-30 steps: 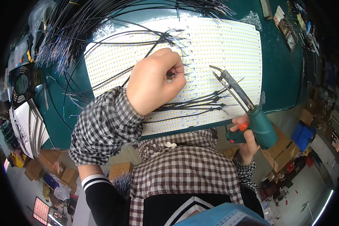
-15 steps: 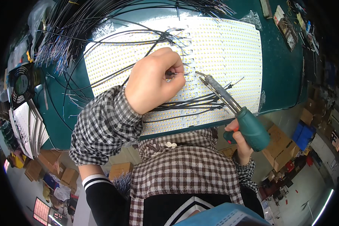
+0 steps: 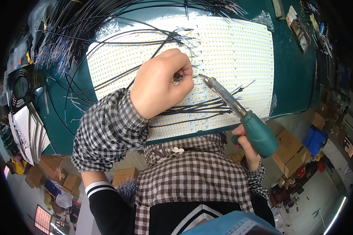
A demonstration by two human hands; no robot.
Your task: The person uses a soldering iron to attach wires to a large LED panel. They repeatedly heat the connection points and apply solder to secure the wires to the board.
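As you stand over it, the dark green benchtop [image 3: 296,78] spreads flat and wide. On it lies your white LED panel [image 3: 247,43], near-rectangular, edges bowed by the lens, face studded with rows of small yellowish chips. Beyond its upper left, a thick sheaf of black cables [image 3: 86,19] fans out, smooth-jacketed, with hair-thin blue and pale wires splayed at one end. Your apron [image 3: 192,174] is woven brown-and-white check; your left sleeve [image 3: 110,125], black-and-white gingham, puckers at the cuff.

Your soldering iron [image 3: 261,135] has a bulbous green handle and a straight, dull-metal shaft with a rod alongside. Far left, a black fan [image 3: 21,88], square-framed and round-bladed, sits just above a stack of thin white sheets [image 3: 27,133].

Your hands are apart. The left hand [image 3: 161,86] is over the panel's middle, thumb and forefinger pinched on a slim black cable [image 3: 178,76]; the right hand [image 3: 250,150] is wrapped around the iron's handle, near the panel's lower right edge.

Smallest: the iron's tapered tip [image 3: 201,75], just beside the cable's fine wire ends [image 3: 195,76]. Whether they touch, you cannot tell.
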